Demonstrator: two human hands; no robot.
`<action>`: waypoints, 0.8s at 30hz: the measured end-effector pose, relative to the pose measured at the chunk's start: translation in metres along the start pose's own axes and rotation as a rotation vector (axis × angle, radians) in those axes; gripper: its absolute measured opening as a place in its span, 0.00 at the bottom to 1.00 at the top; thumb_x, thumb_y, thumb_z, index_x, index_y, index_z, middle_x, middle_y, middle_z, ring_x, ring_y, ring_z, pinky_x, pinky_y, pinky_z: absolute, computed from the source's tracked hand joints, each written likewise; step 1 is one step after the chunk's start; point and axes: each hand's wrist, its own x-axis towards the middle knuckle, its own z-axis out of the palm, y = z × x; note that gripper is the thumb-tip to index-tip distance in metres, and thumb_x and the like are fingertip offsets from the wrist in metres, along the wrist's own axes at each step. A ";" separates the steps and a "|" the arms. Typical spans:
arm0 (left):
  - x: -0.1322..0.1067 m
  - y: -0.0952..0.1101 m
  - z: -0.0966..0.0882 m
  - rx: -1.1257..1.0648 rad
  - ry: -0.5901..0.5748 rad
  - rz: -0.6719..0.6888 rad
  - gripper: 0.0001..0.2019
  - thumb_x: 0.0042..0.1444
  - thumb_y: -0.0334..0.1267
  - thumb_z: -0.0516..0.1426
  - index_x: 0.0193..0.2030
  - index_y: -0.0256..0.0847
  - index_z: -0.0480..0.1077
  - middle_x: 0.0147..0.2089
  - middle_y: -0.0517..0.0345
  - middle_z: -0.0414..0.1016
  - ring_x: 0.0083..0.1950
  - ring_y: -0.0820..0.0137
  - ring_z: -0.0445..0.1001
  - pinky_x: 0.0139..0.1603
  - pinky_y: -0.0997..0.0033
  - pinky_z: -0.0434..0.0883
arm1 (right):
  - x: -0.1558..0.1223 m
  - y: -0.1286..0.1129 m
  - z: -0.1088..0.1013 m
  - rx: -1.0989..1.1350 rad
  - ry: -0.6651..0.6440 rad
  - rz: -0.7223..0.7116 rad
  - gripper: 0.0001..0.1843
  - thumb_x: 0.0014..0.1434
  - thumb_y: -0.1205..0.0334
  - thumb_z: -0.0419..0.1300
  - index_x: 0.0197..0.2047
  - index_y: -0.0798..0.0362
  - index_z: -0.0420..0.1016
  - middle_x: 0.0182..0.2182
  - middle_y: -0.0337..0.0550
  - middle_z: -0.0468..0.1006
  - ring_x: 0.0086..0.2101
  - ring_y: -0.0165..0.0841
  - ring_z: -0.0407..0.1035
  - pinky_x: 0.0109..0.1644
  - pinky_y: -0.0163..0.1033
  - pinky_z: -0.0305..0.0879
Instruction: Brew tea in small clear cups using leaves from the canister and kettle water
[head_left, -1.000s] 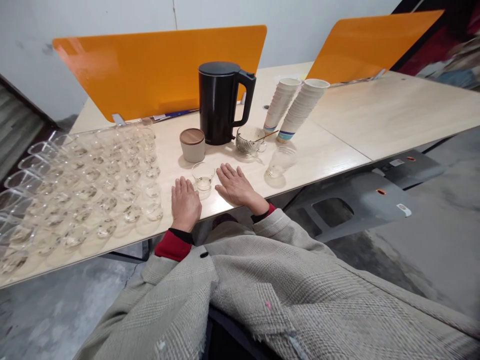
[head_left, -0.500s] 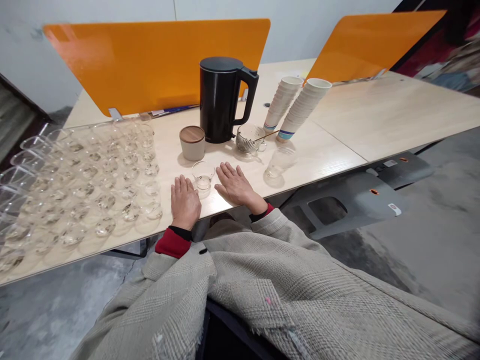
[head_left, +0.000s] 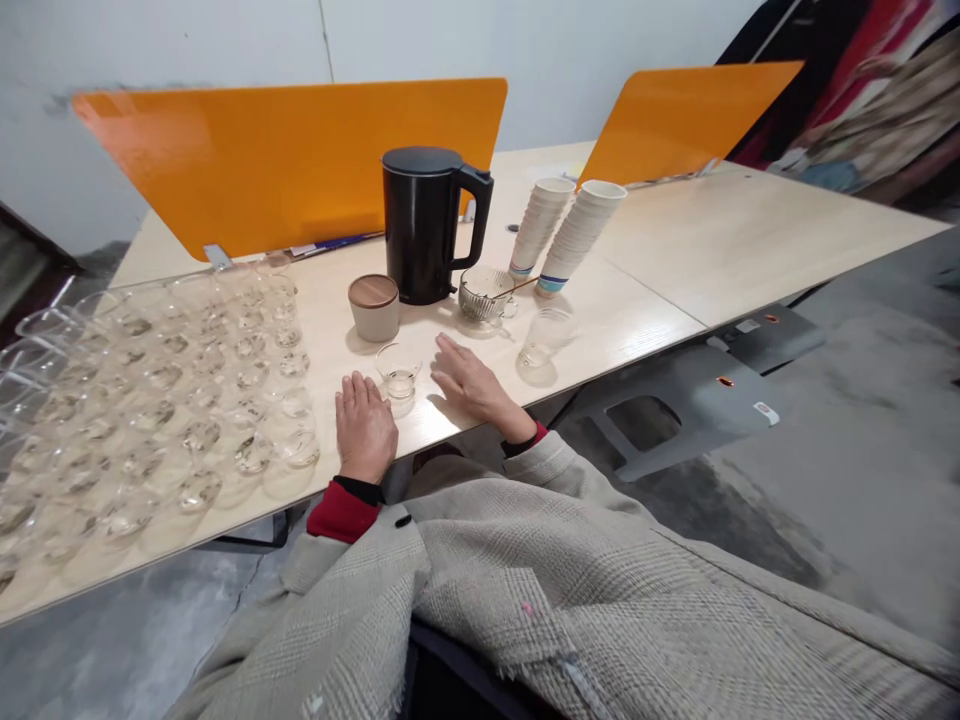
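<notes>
Rowed cups (head_left: pixel 159 414) look prepared; one cup (head_left: pixel 400 382) outside the rows stands between your left hand (head_left: pixel 365 428) and right hand (head_left: pixel 472 382), both flat, empty.

Grey checked woven coat (head_left: pixel 637 560), small pink spot (head_left: pixel 527 608). Behind left hand (head_left: pixel 366 428): narrow black fabric cuff (head_left: pixel 360 490), wider red fabric cuff (head_left: pixel 341 513), then small dark oval button (head_left: pixel 403 521).

From above the near side of the black kettle (head_left: pixel 420 230), the head camera looks forward and down.
</notes>
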 end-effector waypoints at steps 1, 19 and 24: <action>0.000 -0.001 0.001 -0.006 0.006 0.001 0.29 0.73 0.35 0.45 0.74 0.18 0.65 0.79 0.26 0.60 0.83 0.43 0.56 0.82 0.40 0.57 | -0.001 0.005 -0.011 0.036 0.108 0.046 0.37 0.76 0.50 0.46 0.81 0.60 0.56 0.75 0.61 0.65 0.72 0.44 0.64 0.74 0.53 0.64; 0.001 -0.003 0.006 -0.053 0.045 0.015 0.29 0.71 0.36 0.46 0.73 0.21 0.67 0.79 0.27 0.62 0.82 0.43 0.59 0.80 0.39 0.60 | 0.072 0.074 -0.131 -0.390 0.199 0.494 0.17 0.72 0.65 0.58 0.53 0.61 0.88 0.52 0.64 0.86 0.53 0.47 0.80 0.51 0.47 0.69; 0.000 -0.002 0.005 -0.042 0.050 0.014 0.29 0.71 0.35 0.45 0.73 0.20 0.67 0.79 0.27 0.62 0.82 0.42 0.59 0.80 0.39 0.60 | 0.062 0.086 -0.140 -0.398 0.345 0.466 0.19 0.68 0.66 0.56 0.51 0.58 0.88 0.48 0.61 0.88 0.47 0.46 0.81 0.48 0.46 0.71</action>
